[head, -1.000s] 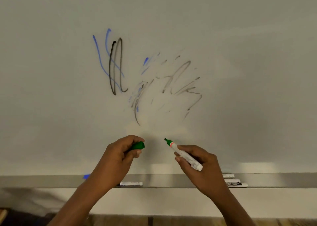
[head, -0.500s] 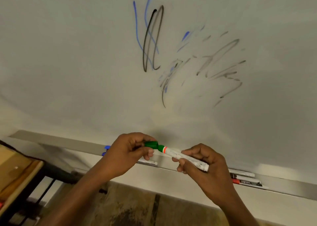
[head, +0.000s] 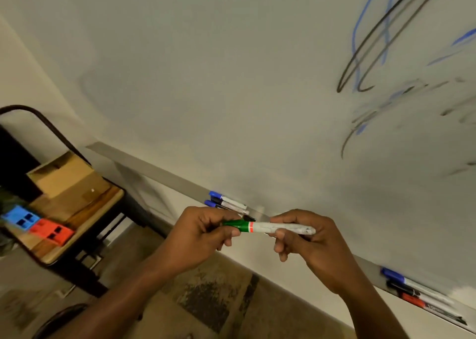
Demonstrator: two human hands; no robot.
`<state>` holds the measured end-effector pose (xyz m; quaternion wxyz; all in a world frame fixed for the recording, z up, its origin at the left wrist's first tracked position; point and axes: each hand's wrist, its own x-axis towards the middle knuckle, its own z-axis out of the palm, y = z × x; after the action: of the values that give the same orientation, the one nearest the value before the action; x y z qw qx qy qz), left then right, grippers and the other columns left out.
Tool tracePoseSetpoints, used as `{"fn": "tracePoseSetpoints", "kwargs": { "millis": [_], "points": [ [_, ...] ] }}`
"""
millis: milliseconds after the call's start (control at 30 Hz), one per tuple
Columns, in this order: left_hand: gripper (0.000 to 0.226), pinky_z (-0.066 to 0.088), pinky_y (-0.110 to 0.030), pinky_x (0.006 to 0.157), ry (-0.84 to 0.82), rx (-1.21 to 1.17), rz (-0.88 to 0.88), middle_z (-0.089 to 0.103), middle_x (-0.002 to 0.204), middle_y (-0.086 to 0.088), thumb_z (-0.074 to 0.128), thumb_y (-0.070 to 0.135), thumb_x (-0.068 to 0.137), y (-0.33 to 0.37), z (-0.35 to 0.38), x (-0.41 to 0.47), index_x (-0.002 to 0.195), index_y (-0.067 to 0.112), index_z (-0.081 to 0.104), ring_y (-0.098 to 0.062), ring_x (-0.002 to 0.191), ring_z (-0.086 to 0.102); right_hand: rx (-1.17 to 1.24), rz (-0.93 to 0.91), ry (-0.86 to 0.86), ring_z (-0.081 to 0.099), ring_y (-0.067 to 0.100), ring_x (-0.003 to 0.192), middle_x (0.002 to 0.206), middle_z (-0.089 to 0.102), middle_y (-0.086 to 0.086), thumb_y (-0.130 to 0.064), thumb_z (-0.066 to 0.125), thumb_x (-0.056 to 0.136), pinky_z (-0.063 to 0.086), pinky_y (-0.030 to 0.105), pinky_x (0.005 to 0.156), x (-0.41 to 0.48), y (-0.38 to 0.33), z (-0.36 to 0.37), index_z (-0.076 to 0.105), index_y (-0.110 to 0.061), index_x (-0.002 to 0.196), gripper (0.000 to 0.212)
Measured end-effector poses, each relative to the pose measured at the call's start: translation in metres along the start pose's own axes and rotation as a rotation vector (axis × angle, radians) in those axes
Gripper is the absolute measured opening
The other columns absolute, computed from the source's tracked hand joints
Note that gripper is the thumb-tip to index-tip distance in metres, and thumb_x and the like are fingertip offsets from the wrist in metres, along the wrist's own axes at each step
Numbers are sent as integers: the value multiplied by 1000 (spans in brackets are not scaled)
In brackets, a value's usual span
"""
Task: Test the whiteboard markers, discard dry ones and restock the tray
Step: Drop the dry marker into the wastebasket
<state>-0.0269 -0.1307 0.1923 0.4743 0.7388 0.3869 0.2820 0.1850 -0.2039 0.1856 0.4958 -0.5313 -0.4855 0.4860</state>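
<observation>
I hold a green marker [head: 273,228] level in front of the tray, its green cap [head: 235,224] on. My left hand [head: 198,235] pinches the cap end. My right hand [head: 306,243] grips the white barrel. The grey tray [head: 159,171] runs slanted below the whiteboard [head: 231,81]. Behind my left hand lie several markers with blue and dark caps [head: 226,202]. At the tray's right end lie a blue [head: 401,279], a black [head: 407,291] and a red marker [head: 422,304]. Blue and black scribbles [head: 381,42] cover the board's upper right.
A chair with a black frame [head: 85,210] stands at the left. On its seat are a cardboard box [head: 64,176], a blue block [head: 20,219] and a red block [head: 50,231]. Patterned floor [head: 211,300] lies below my arms.
A second ago the cap was off in my left hand and the bare marker in my right; the cap is now on. The view has swung left and down, bringing the chair in.
</observation>
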Motion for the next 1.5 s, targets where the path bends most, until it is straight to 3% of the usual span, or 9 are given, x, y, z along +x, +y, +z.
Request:
{"fn": "tracePoseSetpoints", "kwargs": {
  "millis": [367,600,733,867,1000,1200,1333,1433,1500],
  "points": [
    [12,45,-21,52,166,-169,-256,65,64,1,67,10,84,-110,-101,-52,92,18,72,-10,54,56,-396,95,-184,65,5,76,92,60,3,-22,68,83,53,17,62,78,37,134,42,-25,126,50],
    [17,42,-22,42,253,-267,-684,60,51,2,61,3,87,-230,-144,-120,74,14,57,-10,43,54,-810,217,-255,46,27,125,146,30,6,-49,70,76,45,50,100,101,76,217,20,-26,145,88],
    [30,37,-18,35,363,-209,-1097,54,37,4,60,8,88,-329,-164,-193,59,11,54,-4,26,44,-950,280,-491,55,12,99,119,48,-3,-48,64,81,46,19,74,111,80,246,29,-25,141,73],
    [45,39,-24,42,528,-117,-1342,45,25,3,61,17,89,-388,-193,-262,46,9,48,-6,21,41,-1130,327,-614,57,8,93,106,46,-11,-60,55,81,51,24,83,117,87,259,30,-29,140,71],
    [26,57,-35,64,751,-238,-1515,60,57,-13,63,18,86,-444,-226,-317,73,-4,60,-25,51,59,-1231,380,-654,57,7,94,104,46,-13,-81,28,55,51,23,85,120,88,263,31,-30,139,98],
    [39,51,-55,77,947,-533,-1468,54,112,-20,64,2,86,-461,-257,-323,120,0,46,-45,107,56,-1282,432,-668,55,3,86,104,46,-14,-80,29,54,43,13,62,120,87,265,28,-30,141,100],
    [3,54,-38,64,860,-525,-1537,57,79,-17,53,2,91,-465,-258,-312,89,1,53,-28,65,58,-1284,408,-654,55,1,84,104,46,-16,-79,29,58,42,11,62,116,88,261,30,-32,139,94],
    [20,56,-34,67,735,-623,-1498,57,62,-9,54,2,85,-465,-249,-289,67,10,51,-22,53,57,-1267,394,-632,57,1,87,105,48,-17,-81,25,56,44,13,70,110,90,255,33,-35,137,93],
    [30,43,-15,48,563,-753,-1457,52,46,-8,75,22,57,-458,-234,-275,59,9,49,-19,37,52,-1274,398,-620,55,2,91,106,48,-16,-80,23,57,44,14,75,106,89,250,34,-34,136,92]
  ]
}}
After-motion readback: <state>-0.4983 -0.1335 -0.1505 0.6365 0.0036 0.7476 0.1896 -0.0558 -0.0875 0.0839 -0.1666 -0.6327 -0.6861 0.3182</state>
